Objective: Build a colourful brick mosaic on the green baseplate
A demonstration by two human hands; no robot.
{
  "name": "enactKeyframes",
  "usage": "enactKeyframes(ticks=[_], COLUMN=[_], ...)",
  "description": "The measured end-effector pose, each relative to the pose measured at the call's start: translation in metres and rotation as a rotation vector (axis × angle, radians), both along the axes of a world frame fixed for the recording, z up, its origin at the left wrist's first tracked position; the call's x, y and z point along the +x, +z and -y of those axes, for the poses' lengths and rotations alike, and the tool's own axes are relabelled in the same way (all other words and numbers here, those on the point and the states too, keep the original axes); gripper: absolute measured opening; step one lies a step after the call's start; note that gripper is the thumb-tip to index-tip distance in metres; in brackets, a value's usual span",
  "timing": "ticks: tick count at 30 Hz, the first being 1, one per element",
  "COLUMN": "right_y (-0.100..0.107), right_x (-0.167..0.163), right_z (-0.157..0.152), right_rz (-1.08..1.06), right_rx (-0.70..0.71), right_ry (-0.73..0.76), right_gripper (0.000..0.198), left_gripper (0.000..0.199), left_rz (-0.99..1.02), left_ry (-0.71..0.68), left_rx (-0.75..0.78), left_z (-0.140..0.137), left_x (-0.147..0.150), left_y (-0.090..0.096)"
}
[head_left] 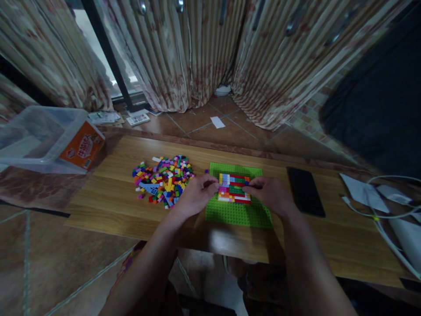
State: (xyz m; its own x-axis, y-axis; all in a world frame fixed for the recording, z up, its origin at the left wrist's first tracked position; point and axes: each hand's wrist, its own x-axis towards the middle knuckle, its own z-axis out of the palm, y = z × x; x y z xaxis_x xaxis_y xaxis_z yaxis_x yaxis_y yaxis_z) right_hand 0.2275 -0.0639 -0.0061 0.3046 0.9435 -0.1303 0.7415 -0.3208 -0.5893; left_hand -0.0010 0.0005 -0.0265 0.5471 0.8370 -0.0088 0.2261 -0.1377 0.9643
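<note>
A flat rectangular build of coloured toy bricks (234,188) sits on a green studded baseplate (238,216). Its rows show red, white, green, yellow, pink and light blue. At the build's left edge my left hand (198,193) has thumb and fingers drawn together against the bricks. My right hand (268,192) pinches at the right edge, its fingertips touching the bricks there. Whether a separate small brick lies between the fingertips of either hand cannot be made out. Left of the baseplate spreads a loose pile of mixed bricks (167,177), close to my left hand.
A dark phone (305,192) lies right of the baseplate on the wooden table (108,193). White cables (378,215) and papers (363,193) occupy the right end. A clear plastic bin (42,145) with an orange label stands at the left. Curtains (184,66) hang behind.
</note>
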Motion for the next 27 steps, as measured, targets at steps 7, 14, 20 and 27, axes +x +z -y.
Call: enactKeyframes(ticks=[7,14,20,27], right_y=[0.007,0.009,-0.001,-0.009], right_x=[0.017,-0.054,-0.119,-0.128], right_z=[0.004,0.004,0.002,-0.001], right_rz=[-0.006,-0.193,0.203,0.377], right_rx=[0.017,0.060,0.066,0.060], right_ry=[-0.050,0.241,0.427,0.349], right_gripper=[0.022,0.015,0.009,0.014], left_gripper=[0.019,0.024,0.032,0.022], left_rz=[0.059,0.195,0.284,0.241], left_ry=[0.063,0.433,0.487,0.439], left_rx=[-0.046,-0.085,-0.091,-0.084], left_z=[-0.006,-0.028,-0.030,-0.028], left_x=[-0.013,-0.045,-0.051,-0.057], left_y=[0.009,0.021,0.020,0.021])
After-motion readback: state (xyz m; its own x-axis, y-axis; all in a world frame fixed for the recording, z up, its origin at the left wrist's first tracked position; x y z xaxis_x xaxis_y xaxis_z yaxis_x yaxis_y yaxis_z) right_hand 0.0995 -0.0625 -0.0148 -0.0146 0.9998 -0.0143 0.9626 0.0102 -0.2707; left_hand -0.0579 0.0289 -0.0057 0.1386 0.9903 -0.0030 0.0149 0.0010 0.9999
